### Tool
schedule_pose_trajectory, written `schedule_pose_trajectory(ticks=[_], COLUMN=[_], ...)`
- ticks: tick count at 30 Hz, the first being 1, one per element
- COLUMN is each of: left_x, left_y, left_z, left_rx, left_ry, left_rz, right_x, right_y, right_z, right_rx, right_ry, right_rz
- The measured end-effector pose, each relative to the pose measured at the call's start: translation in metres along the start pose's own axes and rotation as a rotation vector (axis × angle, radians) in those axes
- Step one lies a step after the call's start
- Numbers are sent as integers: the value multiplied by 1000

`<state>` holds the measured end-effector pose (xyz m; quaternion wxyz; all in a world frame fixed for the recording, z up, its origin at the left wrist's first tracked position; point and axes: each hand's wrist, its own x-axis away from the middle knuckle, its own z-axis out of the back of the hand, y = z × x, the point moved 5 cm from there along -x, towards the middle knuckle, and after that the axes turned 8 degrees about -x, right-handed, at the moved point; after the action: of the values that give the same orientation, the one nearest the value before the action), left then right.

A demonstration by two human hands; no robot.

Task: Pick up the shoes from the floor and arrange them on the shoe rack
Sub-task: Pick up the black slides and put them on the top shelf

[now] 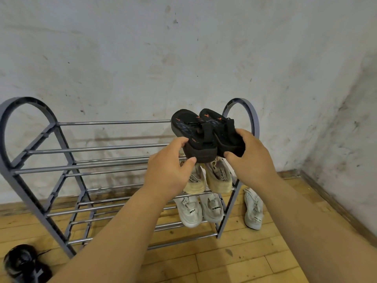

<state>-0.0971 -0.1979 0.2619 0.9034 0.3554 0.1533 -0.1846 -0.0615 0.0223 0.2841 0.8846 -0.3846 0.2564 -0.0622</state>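
**Black sandals go to the top tier**

Head view: we hold a pair of black strapped foam sandals with orange marks (195, 133) side by side over the right end of the grey shoe rack of arched ends and metal bars (114, 122). Our left hand (171, 170) curls round one heel and our right hand (252, 158) round the other. The toes point to the wall, so we judge both can land together. Whether the soles touch the bars, we cannot tell. Cream knit sneakers (219, 177) and white laced sneakers (211, 208) already fill the tiers below, heels outward. A lone white sneaker (254, 210) and a black shoe (21, 262) lie on the wooden floor (234, 264).
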Motion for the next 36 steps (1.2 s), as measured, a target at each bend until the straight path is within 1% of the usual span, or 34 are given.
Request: schedule_pose_trajectory(ticks=[4,8,12,16,20,23,25,26,27,30,32,34,36], left_x=[-1,-6,-6,-7,-6,5,18,25,33,51,60,69,78], left_y=[3,7,9,10,12,17,26,31,37,51,54,53,50], left_z=[-1,-7,-11,-13,-15,-15,-18,-21,-25,-43,-56,-70,-80], left_rx=[-93,-206,-229,-260,-264,-294,-249,-207,-176,-193,-190,-129,-137], left_ry=[6,44,68,54,48,92,137,143,133,51,-87,-240,-357], left_rz=[-34,-20,10,52,56,11,-52,-82,-111,-204,-178,-121,-125], right_x=[-1,0,2,5,9,14,14,14,15,29,42,53,63], right_y=[5,7,9,8,7,4,7,13,19,47,66,83,100], right_z=[0,-1,-2,-1,2,21,43,52,59,65,65,65,63], right_rx=[6,6,-9,-17,-14,-7,31,67,108,233,289,273,256], right_ry=[22,28,29,29,3,13,47,30,-25,-312,-458,-540,-622], right_rz=[-3,-14,-24,-16,-8,-26,-72,-113,-166,-361,-461,-563,-653])
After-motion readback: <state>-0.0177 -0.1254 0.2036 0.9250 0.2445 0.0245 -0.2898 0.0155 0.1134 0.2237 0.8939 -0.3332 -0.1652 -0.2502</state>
